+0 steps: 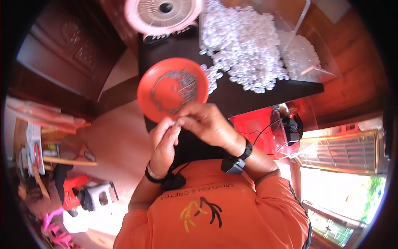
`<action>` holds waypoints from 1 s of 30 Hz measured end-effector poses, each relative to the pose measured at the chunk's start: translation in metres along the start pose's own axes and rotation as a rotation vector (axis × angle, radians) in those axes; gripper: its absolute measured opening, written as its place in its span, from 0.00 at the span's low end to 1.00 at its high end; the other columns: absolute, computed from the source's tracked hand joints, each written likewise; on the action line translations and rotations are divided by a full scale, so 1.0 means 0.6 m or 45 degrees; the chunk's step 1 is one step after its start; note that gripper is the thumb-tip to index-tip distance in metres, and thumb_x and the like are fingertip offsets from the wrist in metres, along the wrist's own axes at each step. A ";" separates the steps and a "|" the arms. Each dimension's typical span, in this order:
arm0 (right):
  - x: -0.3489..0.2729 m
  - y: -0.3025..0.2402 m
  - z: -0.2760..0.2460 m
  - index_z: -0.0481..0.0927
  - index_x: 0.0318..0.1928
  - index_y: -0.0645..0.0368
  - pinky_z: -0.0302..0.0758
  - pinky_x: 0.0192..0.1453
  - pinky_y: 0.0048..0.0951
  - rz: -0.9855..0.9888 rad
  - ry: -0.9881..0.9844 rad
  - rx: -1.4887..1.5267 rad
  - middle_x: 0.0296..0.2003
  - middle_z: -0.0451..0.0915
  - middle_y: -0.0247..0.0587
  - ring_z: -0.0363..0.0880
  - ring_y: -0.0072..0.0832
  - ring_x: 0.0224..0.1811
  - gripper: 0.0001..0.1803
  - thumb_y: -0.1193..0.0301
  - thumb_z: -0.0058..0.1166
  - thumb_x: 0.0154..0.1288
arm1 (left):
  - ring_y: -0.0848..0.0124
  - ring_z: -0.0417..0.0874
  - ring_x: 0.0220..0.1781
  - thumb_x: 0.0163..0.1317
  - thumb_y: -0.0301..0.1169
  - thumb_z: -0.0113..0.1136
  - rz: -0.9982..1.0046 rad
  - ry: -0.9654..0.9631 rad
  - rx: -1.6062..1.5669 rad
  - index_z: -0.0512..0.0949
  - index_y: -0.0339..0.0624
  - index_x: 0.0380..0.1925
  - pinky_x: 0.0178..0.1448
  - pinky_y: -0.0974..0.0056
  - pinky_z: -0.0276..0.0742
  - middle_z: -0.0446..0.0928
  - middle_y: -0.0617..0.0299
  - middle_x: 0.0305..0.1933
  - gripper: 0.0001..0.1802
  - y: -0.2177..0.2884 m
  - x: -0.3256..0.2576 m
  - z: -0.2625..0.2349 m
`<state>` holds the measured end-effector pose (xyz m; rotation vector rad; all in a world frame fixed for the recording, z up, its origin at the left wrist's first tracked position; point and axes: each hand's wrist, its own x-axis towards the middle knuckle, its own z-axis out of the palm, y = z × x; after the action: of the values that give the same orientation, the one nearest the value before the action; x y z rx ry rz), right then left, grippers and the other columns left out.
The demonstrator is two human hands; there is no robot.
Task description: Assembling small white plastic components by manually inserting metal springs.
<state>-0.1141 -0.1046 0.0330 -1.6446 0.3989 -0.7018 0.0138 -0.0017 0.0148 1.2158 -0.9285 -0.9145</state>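
Note:
My left hand and my right hand meet just in front of the near rim of an orange plate. Both are closed, with fingertips pinched together around something tiny and shiny, too small to name. In the plate lie many small grey metal pieces, heaped mostly on its right side with a thin trail curving left. Right of the plate, a large heap of small clear, glossy oval pieces covers the dark table. A few loose ones lie close to the plate's right rim.
A pink fan stands behind the plate on the black table. A clear bag of similar pieces sits at the far right. A red plastic chair with black cables is below the table's right edge. Stools stand at left.

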 end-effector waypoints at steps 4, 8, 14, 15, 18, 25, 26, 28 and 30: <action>-0.007 -0.012 -0.003 0.77 0.33 0.63 0.74 0.31 0.28 -0.161 0.057 -0.353 0.24 0.77 0.42 0.80 0.31 0.27 0.05 0.75 0.59 0.61 | 0.83 0.59 0.21 0.67 0.33 0.50 0.052 -0.049 0.192 0.67 0.40 0.24 0.24 0.73 0.54 0.60 0.71 0.18 0.13 0.004 -0.010 -0.001; -0.021 -0.009 -0.009 0.78 0.32 0.61 0.75 0.32 0.34 -0.202 0.066 -0.461 0.26 0.79 0.44 0.80 0.39 0.29 0.05 0.74 0.60 0.58 | 0.82 0.60 0.20 0.67 0.33 0.49 0.077 -0.107 0.254 0.68 0.39 0.26 0.25 0.73 0.56 0.62 0.70 0.18 0.12 0.003 -0.013 0.007; -0.023 -0.009 -0.025 0.80 0.33 0.62 0.75 0.34 0.33 -0.138 -0.001 -0.432 0.27 0.80 0.44 0.81 0.39 0.30 0.08 0.70 0.61 0.59 | 0.82 0.61 0.20 0.67 0.32 0.49 0.081 -0.128 0.274 0.68 0.39 0.26 0.25 0.73 0.56 0.64 0.69 0.19 0.11 0.007 -0.011 0.014; -0.020 -0.010 -0.032 0.80 0.34 0.62 0.75 0.34 0.33 -0.092 -0.053 -0.442 0.27 0.80 0.44 0.81 0.38 0.30 0.09 0.69 0.61 0.60 | 0.82 0.61 0.20 0.67 0.32 0.49 0.085 -0.133 0.282 0.68 0.39 0.26 0.25 0.73 0.56 0.64 0.69 0.19 0.11 0.010 -0.009 0.014; -0.007 -0.022 -0.071 0.81 0.35 0.61 0.76 0.34 0.32 -0.231 0.064 -0.600 0.28 0.80 0.44 0.80 0.36 0.29 0.11 0.66 0.61 0.61 | 0.83 0.61 0.21 0.66 0.31 0.49 0.039 -0.103 0.122 0.69 0.39 0.27 0.25 0.74 0.54 0.64 0.70 0.19 0.10 0.006 -0.007 0.012; 0.021 0.006 -0.233 0.83 0.36 0.56 0.75 0.43 0.38 -0.210 0.376 -1.509 0.33 0.80 0.40 0.78 0.40 0.39 0.07 0.74 0.57 0.55 | 0.80 0.64 0.21 0.64 0.31 0.48 -0.030 -0.011 -0.102 0.71 0.37 0.35 0.27 0.75 0.57 0.67 0.66 0.21 0.08 0.000 -0.010 -0.009; 0.023 0.012 -0.242 0.82 0.37 0.54 0.74 0.47 0.39 -0.185 0.295 -1.540 0.34 0.80 0.39 0.76 0.40 0.42 0.09 0.74 0.57 0.53 | 0.80 0.64 0.21 0.64 0.31 0.48 -0.030 -0.007 -0.106 0.71 0.37 0.35 0.27 0.75 0.57 0.67 0.66 0.21 0.08 0.001 -0.010 -0.007; 0.030 0.019 -0.242 0.82 0.37 0.54 0.75 0.47 0.39 -0.169 0.226 -1.588 0.34 0.80 0.39 0.77 0.40 0.42 0.09 0.74 0.57 0.52 | 0.82 0.63 0.21 0.65 0.30 0.49 -0.024 0.029 -0.150 0.70 0.38 0.30 0.26 0.76 0.54 0.66 0.68 0.21 0.08 0.007 -0.010 -0.002; 0.035 0.026 -0.240 0.82 0.38 0.54 0.75 0.47 0.39 -0.154 0.160 -1.636 0.34 0.79 0.39 0.77 0.40 0.42 0.10 0.74 0.57 0.52 | 0.82 0.63 0.21 0.65 0.30 0.49 -0.025 0.027 -0.155 0.70 0.38 0.30 0.26 0.76 0.54 0.66 0.68 0.21 0.08 0.003 -0.011 -0.002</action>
<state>-0.1888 -0.2306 0.0331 -2.8446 0.9701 -0.6614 0.0127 0.0053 0.0161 1.1301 -0.8333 -0.9586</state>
